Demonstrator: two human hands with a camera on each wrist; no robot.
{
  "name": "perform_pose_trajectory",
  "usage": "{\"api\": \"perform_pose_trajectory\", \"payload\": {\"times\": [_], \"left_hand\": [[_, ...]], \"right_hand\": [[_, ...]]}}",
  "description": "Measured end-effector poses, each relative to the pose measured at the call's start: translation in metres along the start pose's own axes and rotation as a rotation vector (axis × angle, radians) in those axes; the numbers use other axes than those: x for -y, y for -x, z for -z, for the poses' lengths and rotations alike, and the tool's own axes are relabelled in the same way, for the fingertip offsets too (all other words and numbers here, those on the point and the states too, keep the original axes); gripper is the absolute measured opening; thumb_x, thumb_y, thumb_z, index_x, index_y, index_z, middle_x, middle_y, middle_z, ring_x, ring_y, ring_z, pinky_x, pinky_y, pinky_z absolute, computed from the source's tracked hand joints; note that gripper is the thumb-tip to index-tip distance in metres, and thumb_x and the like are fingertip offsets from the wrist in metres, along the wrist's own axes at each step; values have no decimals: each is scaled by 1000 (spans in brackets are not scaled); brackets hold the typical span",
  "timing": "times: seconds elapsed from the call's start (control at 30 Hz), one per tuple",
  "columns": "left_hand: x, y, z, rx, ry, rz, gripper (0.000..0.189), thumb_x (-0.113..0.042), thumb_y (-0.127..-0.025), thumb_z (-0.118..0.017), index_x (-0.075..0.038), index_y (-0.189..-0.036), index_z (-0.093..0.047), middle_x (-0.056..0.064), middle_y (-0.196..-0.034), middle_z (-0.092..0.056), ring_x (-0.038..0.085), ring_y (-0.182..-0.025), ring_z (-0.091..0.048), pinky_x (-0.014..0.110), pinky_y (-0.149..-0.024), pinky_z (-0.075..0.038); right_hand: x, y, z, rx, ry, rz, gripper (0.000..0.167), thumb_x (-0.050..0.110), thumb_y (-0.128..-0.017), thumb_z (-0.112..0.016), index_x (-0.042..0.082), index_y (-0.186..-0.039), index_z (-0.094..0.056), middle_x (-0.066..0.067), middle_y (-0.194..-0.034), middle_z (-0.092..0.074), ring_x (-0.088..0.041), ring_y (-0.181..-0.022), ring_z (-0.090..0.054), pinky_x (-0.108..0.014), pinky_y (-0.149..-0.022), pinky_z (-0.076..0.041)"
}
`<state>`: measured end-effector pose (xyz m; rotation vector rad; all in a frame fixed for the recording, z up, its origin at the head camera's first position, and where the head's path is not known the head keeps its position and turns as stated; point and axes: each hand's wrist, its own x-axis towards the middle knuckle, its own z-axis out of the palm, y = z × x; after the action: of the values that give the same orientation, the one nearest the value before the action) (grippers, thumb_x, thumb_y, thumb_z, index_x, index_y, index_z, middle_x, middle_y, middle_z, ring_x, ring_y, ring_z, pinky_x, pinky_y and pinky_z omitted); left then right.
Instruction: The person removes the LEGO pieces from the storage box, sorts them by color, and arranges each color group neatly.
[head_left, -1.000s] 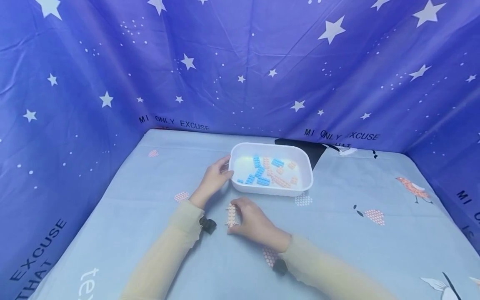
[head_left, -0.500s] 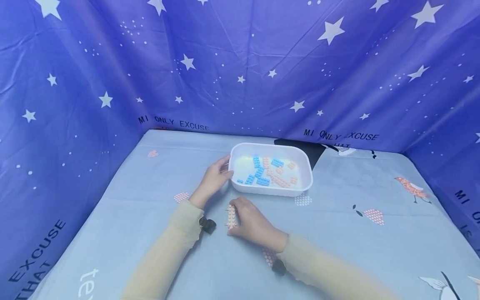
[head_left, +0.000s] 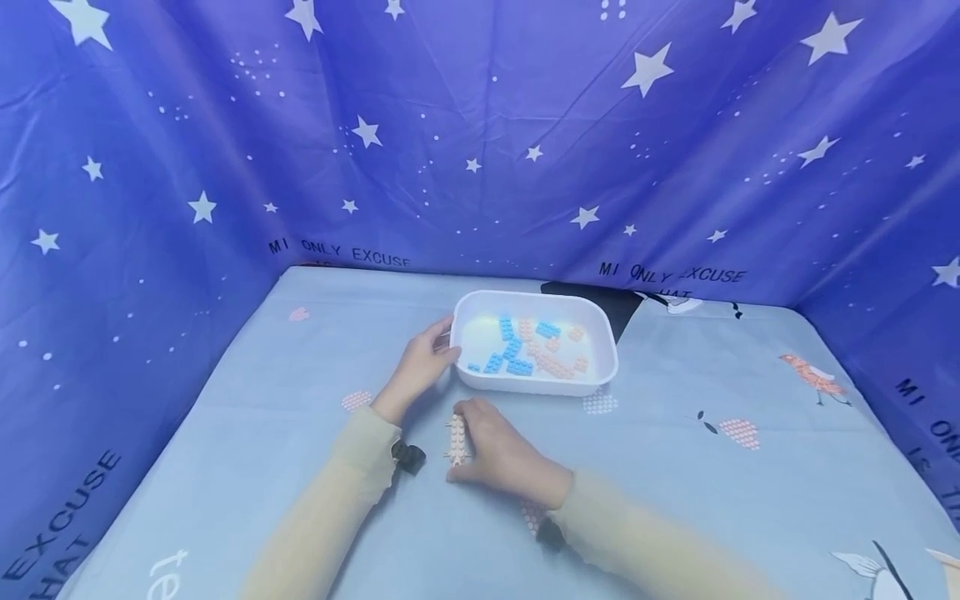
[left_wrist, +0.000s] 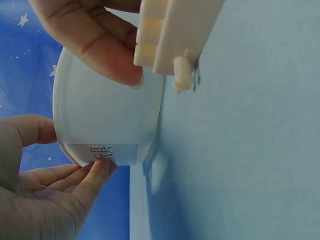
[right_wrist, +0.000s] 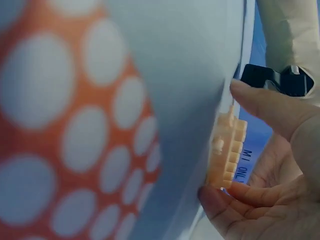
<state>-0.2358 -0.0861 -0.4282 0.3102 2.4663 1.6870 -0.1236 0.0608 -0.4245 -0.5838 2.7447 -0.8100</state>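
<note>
In the head view my left hand (head_left: 416, 367) holds the left end of a white plastic tub (head_left: 532, 387), thumb and fingers at its rim and side. Blue toy building bricks (head_left: 520, 367) and peach ones (head_left: 557, 365) lie in the tub. In front of it, my right hand (head_left: 510, 447) pinches a cream studded building brick (head_left: 457, 440) lengthwise, thumb on the near end and fingers at the far end. Short pegs (left_wrist: 183, 74) stick out from the cream brick's sides. In the right wrist view the brick (right_wrist: 226, 152) is right at the cloth, studs facing away from it.
A pale blue printed cloth (head_left: 660, 500) covers the table. Behind stands a purple-blue curtain (head_left: 420, 167) with white stars. A black patch (head_left: 622, 308) shows behind the tub. A printed label (left_wrist: 107, 152) is on the tub's end. Black wrist cameras (head_left: 408, 457) sit at both cuffs.
The head view has shifted slightly, so the scene sits a little further left and lower. Both hands keep their holds on the tub and the cream brick.
</note>
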Motion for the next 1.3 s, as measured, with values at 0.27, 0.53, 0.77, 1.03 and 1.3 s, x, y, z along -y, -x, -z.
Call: {"api": "perform_pose_trajectory", "payload": {"times": [0.27, 0.53, 0.77, 1.03, 1.3], "left_hand": [[0, 1, 3, 5, 1, -20, 62, -9, -93, -58, -7, -150, -34, 17, -150, -42, 32, -131, -50, 35, -108, -46], [-5, -2, 1, 16, -2, -21, 62, -9, -94, -57, -6, -150, -33, 19, -150, -41, 32, -131, -51, 34, -107, -47], [-6, 0, 5, -5, -10, 1, 62, -7, -93, -58, -5, -150, -33, 19, -150, -41, 33, -131, -50, 35, -107, -47], [-3, 0, 1, 14, 7, 10, 62, -8, -94, -58, -6, -150, -32, 18, -152, -39, 32, -132, -50, 33, -108, -46], [-2, 0, -1, 4, -4, 0, 62, -7, -94, -57, -5, -150, -32, 17, -153, -37, 32, -132, -49, 34, -108, -46]], "right_hand": [[1, 9, 19, -22, -69, -47, 85, 33, -73, -82, -1, -140, -42, -17, -137, -52, -33, -126, -51, -46, -111, -42], [-5, 11, 74, -153, -41, -54, 56, 28, -77, -80, 4, -124, -61, -11, -108, -67, -25, -96, -63, -37, -83, -57], [-24, -5, 113, -295, -35, 50, 47, 17, -80, -78, 0, -121, -63, -17, -113, -68, -32, -97, -66, -44, -85, -58], [-47, -26, 142, -297, -31, -34, 48, 13, -81, -77, 0, -124, -61, -18, -117, -66, -34, -103, -64, -44, -90, -56], [-68, -48, 154, -276, 1, -92, 48, 9, -82, -75, -3, -125, -59, -22, -119, -64, -36, -106, -62, -46, -93, -54]]}}
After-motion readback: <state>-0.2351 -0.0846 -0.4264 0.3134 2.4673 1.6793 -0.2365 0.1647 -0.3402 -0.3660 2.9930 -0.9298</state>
